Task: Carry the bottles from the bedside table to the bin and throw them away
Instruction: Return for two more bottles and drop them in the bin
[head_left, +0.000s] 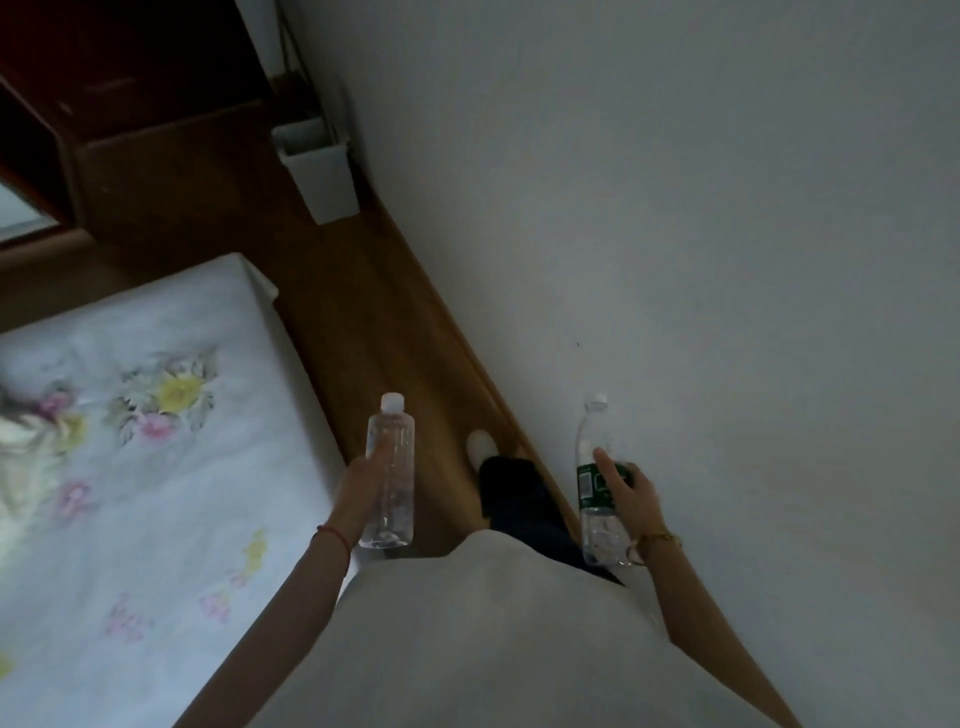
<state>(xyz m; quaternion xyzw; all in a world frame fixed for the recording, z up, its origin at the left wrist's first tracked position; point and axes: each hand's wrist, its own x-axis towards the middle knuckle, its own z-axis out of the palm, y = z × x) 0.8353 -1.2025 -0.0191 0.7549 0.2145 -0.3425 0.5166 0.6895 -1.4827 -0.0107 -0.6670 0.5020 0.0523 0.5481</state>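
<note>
My left hand (361, 488) grips a clear plastic bottle (390, 473) with a white cap, held upright in front of me above the floor. My right hand (631, 493) grips a second clear bottle with a green label (595, 478), also upright, close to the wall. A white rectangular bin (322, 171) stands on the wooden floor ahead, at the far end of the narrow passage, against the wall. Both bottles are well short of the bin.
A bed with a white floral sheet (130, 441) fills the left side. The white wall (675, 234) bounds the right. Between them runs a narrow strip of wooden floor (358, 312). Dark wooden furniture (130, 130) stands beyond the bed, left of the bin.
</note>
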